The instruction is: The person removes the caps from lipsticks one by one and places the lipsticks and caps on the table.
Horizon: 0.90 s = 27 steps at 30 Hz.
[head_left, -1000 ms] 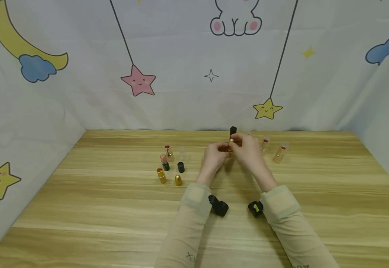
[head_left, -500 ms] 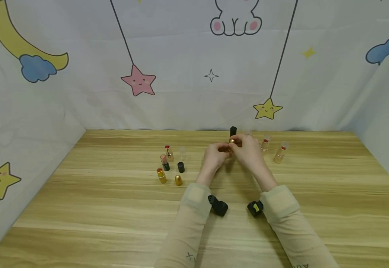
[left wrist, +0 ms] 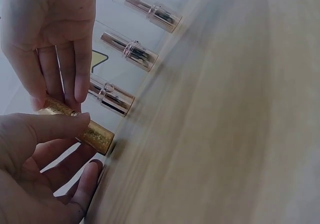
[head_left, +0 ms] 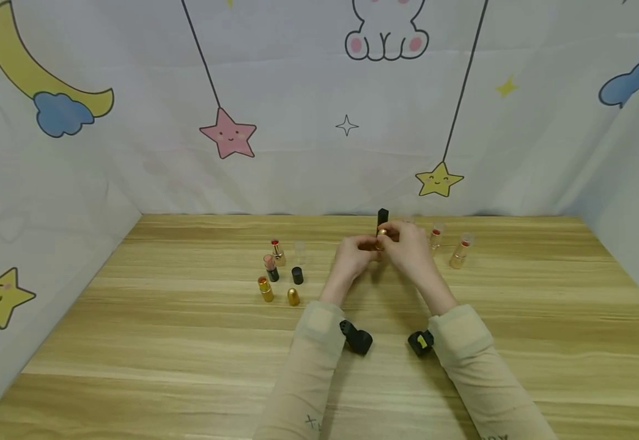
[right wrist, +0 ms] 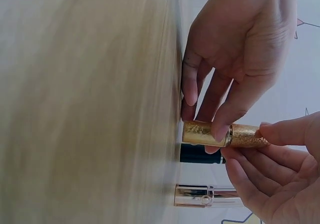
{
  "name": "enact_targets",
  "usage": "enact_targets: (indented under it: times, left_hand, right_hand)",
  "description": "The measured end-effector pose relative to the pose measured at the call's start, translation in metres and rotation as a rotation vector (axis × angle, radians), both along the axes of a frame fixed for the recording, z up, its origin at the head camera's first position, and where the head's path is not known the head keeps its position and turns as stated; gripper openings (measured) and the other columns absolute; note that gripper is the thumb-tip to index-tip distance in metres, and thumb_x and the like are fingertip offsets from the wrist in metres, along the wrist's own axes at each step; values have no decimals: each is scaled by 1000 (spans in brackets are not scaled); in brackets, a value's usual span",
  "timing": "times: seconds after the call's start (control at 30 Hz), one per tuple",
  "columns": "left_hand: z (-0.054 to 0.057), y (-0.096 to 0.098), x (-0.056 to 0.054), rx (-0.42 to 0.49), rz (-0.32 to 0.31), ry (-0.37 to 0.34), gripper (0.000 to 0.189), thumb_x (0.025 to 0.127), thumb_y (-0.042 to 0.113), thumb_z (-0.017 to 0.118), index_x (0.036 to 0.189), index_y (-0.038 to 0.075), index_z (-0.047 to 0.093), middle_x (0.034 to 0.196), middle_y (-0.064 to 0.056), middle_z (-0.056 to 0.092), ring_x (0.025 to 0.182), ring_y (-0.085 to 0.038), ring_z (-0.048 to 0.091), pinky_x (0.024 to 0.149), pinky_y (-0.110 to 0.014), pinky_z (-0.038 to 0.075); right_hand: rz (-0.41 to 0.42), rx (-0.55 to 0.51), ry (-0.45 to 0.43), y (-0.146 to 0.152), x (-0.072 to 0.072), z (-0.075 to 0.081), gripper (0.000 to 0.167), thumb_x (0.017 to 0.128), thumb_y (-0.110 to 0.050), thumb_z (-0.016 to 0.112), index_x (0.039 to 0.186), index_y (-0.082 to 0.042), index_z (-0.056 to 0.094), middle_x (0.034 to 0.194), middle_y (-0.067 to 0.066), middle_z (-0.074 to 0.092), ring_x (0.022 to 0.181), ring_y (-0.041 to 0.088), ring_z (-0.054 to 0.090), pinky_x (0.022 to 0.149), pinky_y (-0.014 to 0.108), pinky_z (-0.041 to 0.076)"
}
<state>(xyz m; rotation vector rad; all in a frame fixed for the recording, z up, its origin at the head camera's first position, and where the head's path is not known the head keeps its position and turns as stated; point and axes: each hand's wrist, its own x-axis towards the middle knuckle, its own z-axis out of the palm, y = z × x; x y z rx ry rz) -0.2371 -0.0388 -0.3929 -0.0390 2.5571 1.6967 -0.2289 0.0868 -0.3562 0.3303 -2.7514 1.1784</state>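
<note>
Both hands meet at a gold lipstick [right wrist: 202, 133] standing upright at the back of the table. My left hand [head_left: 350, 258] pinches its lower part between thumb and fingers. At the tapered top, my right hand [head_left: 409, 247] grips the cap. In the right wrist view a seam shows between cap and base, the two parts joined. Right behind it stands a black lipstick [head_left: 383, 216], partly covered by the fingers. To the right, clear-capped lipsticks [head_left: 435, 237] stand in a row, one of them mostly hidden by the right hand in the head view.
Three uncapped lipsticks stand at left: red [head_left: 277, 252], pink [head_left: 271, 267] and gold [head_left: 265, 288]. Beside them are a clear cap [head_left: 299, 252], a black cap [head_left: 297, 275] and a gold cap [head_left: 293, 297]. A printed cloth wall [head_left: 297, 177] borders the table's back.
</note>
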Motion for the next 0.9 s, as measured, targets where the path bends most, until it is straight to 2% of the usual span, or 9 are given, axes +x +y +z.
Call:
enact_targets:
  times: [0.2, 0.6, 0.9]
  left_hand:
    - [0, -1, -1, 29, -21, -24, 26, 86, 10, 71, 112, 9, 72, 119, -8, 69, 116, -26, 60, 98, -41, 48]
    - [1, -1, 3, 48, -46, 17, 27, 85, 8, 71, 112, 6, 72, 118, -11, 70, 118, -27, 59, 100, -42, 47]
    - [5, 0, 8, 31, -77, 28, 25, 86, 6, 70, 110, 4, 72, 114, -13, 70, 106, -30, 65, 90, -37, 52]
  right_hand:
    - [-1, -17, -3, 2, 2, 2, 26, 96, -11, 56, 117, 1, 65, 111, 20, 69, 102, 34, 66, 86, 46, 53]
    - [-6, -32, -15, 4, 5, 6, 28, 96, -12, 55, 120, 0, 64, 112, 20, 68, 103, 34, 65, 86, 46, 53]
    - [3, -53, 4, 9, 9, 8, 28, 95, -13, 58, 119, 0, 65, 112, 20, 69, 102, 34, 66, 86, 47, 53]
